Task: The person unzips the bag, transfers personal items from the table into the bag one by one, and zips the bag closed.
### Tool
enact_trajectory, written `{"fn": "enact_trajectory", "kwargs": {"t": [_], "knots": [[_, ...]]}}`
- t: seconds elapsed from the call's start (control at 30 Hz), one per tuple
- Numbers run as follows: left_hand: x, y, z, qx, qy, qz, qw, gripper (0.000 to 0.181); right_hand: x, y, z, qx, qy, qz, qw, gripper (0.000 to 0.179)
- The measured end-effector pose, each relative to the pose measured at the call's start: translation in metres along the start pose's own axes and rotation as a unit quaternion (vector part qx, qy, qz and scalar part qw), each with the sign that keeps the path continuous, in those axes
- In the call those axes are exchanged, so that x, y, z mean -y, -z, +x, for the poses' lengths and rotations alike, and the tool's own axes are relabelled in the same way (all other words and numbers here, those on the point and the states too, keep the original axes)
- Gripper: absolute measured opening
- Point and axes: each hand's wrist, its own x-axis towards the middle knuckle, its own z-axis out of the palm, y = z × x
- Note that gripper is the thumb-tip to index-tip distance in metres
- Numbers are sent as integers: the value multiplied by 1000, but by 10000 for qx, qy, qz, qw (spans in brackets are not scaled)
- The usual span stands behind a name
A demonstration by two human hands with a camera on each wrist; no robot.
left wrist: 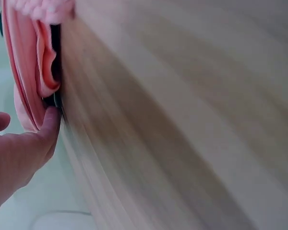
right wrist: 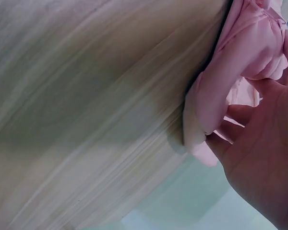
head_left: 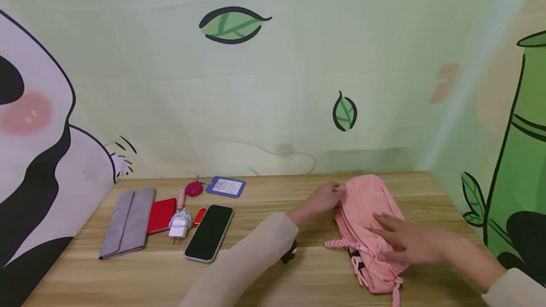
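Head view: wooden table (head_left: 273, 191), leaf-printed wall (head_left: 281, 84) — your right hand (head_left: 407, 240) splays on the pink bag (head_left: 368, 198); left hand (head_left: 321, 201) touches it, grip unclear.

The small print on the card (head_left: 227, 187) cannot be read. A dark thing (head_left: 291, 255) is mostly covered by the left sleeve (head_left: 264, 245), and what it is cannot be told. The lower strap (head_left: 396, 292) is cut off by the bottom edge, the panda (head_left: 42, 56) by the left. Part of the pouch (head_left: 367, 203) is hidden under the right hand (head_left: 411, 242). In the left wrist view, the left hand (left wrist: 20, 155) is cropped and the table (left wrist: 158, 124) blurred.
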Motion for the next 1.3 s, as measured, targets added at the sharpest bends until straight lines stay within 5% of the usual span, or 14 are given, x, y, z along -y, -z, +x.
{"fn": "enact_trajectory", "kwargs": {"t": [0.1, 0.23, 0.43, 0.53, 0.63, 0.7, 0.77, 0.87, 1.1, 1.2, 1.3], "knots": [[-1, -6, 12, -64, 428, -1164, 9923, 44, 3, -2, -5, -28, 145, -162, 9998, 74], [1, -6, 25, 82, 796, -2357, 9685, 33, 7, -2, -10, -210, 479, -608, 9968, 72], [0, 3, 30, 426, 1079, -2980, 9475, 24, 10, -2, -16, -555, 732, -1044, 9903, 69], [-3, 6, 29, 437, 1131, -3046, 9447, 16, 10, -1, -21, -618, 797, -1137, 9884, 66], [-9, 8, 27, 325, 703, -2437, 9668, 11, 10, 0, -25, -585, 740, -1213, 9881, 65], [-14, 8, 27, 34, 82, -1559, 9877, 10, 12, 0, -26, -511, 582, -1206, 9897, 62], [-19, 6, 27, -379, -539, -496, 9966, 8, 13, -2, -25, -449, 422, -1160, 9913, 61], [-22, 5, 28, -776, -1084, 684, 9887, 9, 12, -5, -22, -296, 209, -787, 9962, 65], [-12, 7, 20, -362, -1053, 1582, 9811, 30, 2, -2, -23, -315, 374, 464, 9977, 65], [-14, 7, 8, -302, -1383, 2280, 9633, 36, -5, 3, -26, -435, 431, 406, 9973, 62], [-20, 2, -12, -179, -1967, 3072, 9309, 37, -10, 5, -27, -445, 396, 100, 9982, 65]]}}
